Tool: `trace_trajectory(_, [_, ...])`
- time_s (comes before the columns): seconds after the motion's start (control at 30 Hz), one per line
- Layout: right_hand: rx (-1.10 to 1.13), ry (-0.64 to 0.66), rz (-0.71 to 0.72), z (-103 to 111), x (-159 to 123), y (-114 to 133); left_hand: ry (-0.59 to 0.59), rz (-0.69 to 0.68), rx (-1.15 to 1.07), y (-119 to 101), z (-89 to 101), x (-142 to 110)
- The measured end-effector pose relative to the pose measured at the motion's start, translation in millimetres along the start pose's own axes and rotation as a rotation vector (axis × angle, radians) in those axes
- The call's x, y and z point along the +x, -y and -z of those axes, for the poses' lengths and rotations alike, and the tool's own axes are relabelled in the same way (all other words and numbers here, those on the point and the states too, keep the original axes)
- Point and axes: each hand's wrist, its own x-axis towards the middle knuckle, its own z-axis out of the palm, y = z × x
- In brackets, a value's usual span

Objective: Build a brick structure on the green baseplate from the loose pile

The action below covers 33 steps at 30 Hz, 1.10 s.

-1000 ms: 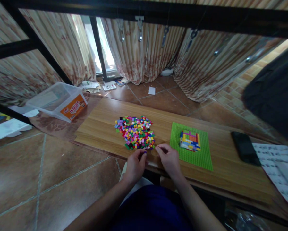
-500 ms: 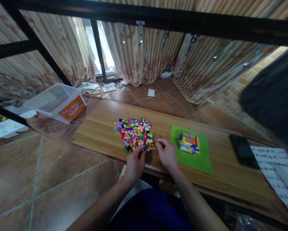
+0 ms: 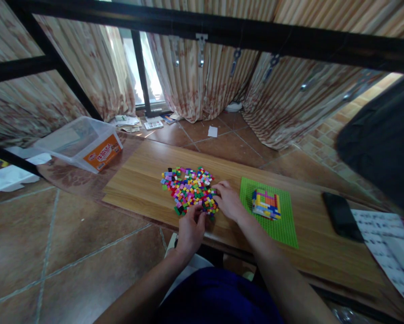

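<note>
A heap of small multicoloured toy bricks (image 3: 190, 186) lies on the wooden tabletop. My left hand (image 3: 191, 227) is at the heap's near edge, thumb and forefinger pinched together; whatever is between them is too small to make out. At the heap's right side is my right hand (image 3: 228, 201), its fingers bent over the outer bricks, with a gap between thumb and forefinger. To the right, a block built of coloured bricks (image 3: 267, 204) stands on a green baseplate (image 3: 285, 236), with neither hand touching it.
A black phone (image 3: 342, 216) and printed sheets (image 3: 380, 229) lie at the table's right end. Left of the board stands a clear plastic bin (image 3: 83, 141) with an orange label. A dark metal bar (image 3: 218, 29) crosses above. Papers (image 3: 127, 121) lie by the curtains.
My right hand has moved left and away from me, from beside the heap to its right edge. My left hand stays nearly in place, still pinched.
</note>
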Motion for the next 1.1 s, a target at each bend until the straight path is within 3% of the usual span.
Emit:
trace_trajectory(0.2, [0.151,-0.17,-0.064,9,-23,17,0.019,-0.004,-0.091,-8,3.3,-4])
trace_trajectory(0.4, [0.466,-0.301,-0.114,10,-61,54,0.136,-0.118,-0.201,-38,5.6,-5])
trace_trajectory(0.6, [0.836,-0.234,-0.174,18,-77,56,0.191,-0.097,-0.18,-51,8.5,-3])
trace_trajectory(0.8, [0.85,-0.228,-0.207,18,-81,52,0.23,-0.174,0.001,-53,9.2,-11])
trace_trajectory(0.97, [1.068,-0.42,-0.424,-1,-84,59,0.183,-0.096,-0.045,-48,-1.2,-16])
trace_trajectory(1.1, [1.268,-0.607,-0.552,4,-81,47,0.175,0.057,-0.166,-38,-6.4,-15])
